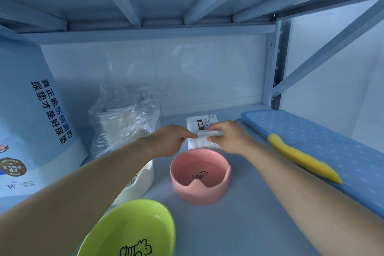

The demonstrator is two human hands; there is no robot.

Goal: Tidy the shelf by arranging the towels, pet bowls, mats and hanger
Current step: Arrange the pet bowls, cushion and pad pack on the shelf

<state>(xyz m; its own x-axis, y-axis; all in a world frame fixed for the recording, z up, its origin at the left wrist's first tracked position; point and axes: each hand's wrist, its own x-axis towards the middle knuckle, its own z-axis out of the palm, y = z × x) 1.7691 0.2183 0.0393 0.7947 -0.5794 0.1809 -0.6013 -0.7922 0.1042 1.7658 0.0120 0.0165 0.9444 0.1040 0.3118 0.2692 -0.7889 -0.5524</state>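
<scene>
In the head view, a white labelled towel (pixel 204 124) is pinched by the left hand (pixel 170 141) and gripped by the right hand (pixel 230 137) toward the back of the shelf (pixel 249 214), just behind a pink bowl (pixel 200 178). A green bowl (pixel 133 228) and a white bowl (pixel 141 181) are seen nearer. A yellow piece (pixel 301 158) is laid on a blue mat (pixel 332 131) at the right.

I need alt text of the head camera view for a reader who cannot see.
The left hand and the right hand hold a white towel pack on a shelf. Nearer stand a pink bowl, a white bowl and a green bowl.
</scene>
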